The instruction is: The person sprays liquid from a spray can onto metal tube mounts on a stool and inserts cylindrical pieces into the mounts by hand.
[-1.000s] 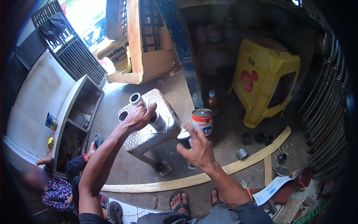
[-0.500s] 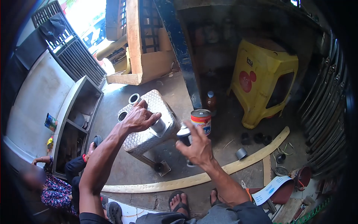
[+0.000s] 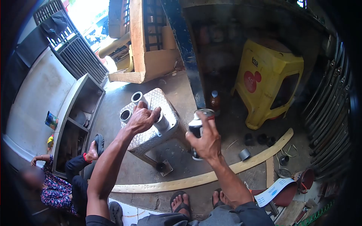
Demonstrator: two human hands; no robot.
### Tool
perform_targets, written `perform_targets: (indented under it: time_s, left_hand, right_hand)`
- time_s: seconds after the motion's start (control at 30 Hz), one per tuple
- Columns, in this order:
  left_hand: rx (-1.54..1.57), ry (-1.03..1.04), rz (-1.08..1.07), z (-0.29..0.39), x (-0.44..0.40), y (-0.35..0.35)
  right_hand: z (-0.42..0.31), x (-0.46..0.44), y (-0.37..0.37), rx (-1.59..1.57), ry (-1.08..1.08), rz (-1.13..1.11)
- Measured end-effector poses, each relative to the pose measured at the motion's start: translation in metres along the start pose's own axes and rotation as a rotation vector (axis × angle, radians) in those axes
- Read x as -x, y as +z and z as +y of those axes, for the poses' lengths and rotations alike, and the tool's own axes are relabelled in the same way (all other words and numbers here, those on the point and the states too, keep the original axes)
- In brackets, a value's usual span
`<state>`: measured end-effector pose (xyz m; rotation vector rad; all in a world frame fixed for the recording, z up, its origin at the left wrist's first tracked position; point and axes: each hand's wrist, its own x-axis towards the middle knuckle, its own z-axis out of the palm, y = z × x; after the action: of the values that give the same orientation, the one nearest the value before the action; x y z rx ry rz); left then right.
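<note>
Right hand: fingers wrapped round a near-upright spray can, probably light, stiff and smooth, best held at mid-body. Left hand: fingers beside a flanged tube on the stool, grip unclear; tube likely rigid, graspable by its outer wall.

Three upright tubes by the left hand; one spray can in the right hand; two stools.
</note>
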<state>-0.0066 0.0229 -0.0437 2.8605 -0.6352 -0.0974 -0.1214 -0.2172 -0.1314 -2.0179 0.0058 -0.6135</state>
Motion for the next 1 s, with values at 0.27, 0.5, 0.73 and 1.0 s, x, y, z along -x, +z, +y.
perform_targets:
  time_s: [0.27,0.5,0.73,1.0]
  left_hand:
    - [-0.004,-0.037,-0.034,-0.002,-0.003,0.006]
    - [0.078,0.09,-0.101,-0.015,-0.007,-0.005]
    - [0.035,0.023,-0.078,0.003,-0.011,-0.002]
    - [-0.038,0.235,-0.132,-0.012,-0.01,-0.016]
  right_hand:
    - [-0.013,0.029,0.02,0.024,0.043,-0.417]
    - [0.002,-0.003,-0.001,-0.004,0.017,0.0]
    - [-0.015,0.019,0.01,-0.01,0.058,-0.606]
    - [0.014,-0.032,0.008,-0.032,-0.011,0.086]
